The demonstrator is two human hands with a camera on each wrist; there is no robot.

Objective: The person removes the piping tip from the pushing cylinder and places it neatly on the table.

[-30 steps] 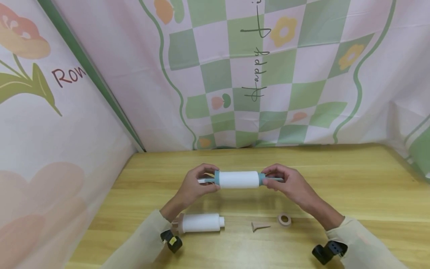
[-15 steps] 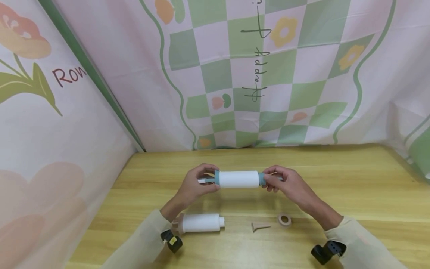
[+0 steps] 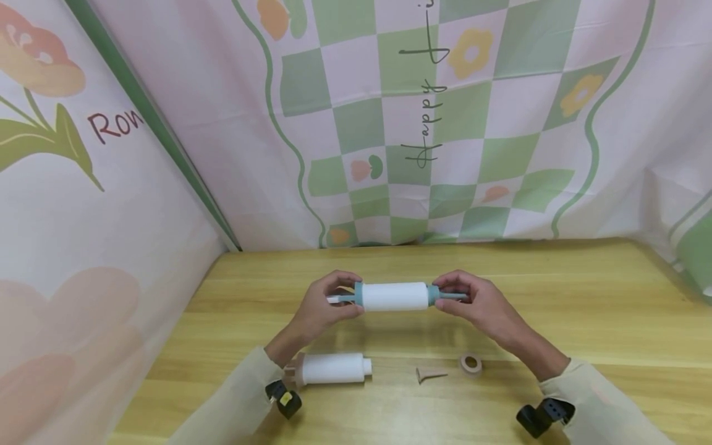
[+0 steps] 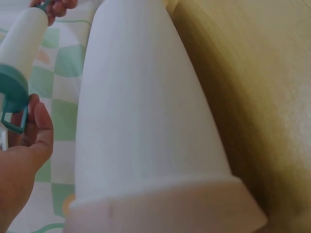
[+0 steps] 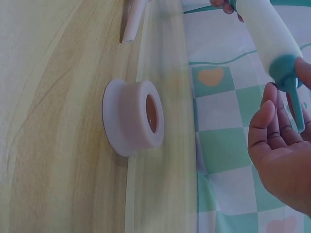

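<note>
A white icing syringe with teal ends is held level above the table between both hands. My left hand grips its teal plunger end, thumb below and fingers above; the handle loop shows in the left wrist view. At the other end, my right hand pinches the teal collar with the thumb and fingers. From that collar a thin teal nozzle points away toward the right palm. Parts of both teal ends are hidden behind fingers.
A second white syringe with a pinkish-beige end lies on the wooden table near the left sleeve. A beige cone nozzle and a flanged ring cap lie to its right. Patterned cloth hangs behind the table.
My right thumb and fingers rolled over the collar, covering most of the nozzle, then shifted back so the nozzle shows again. The left hand and syringe body stay almost still.
</note>
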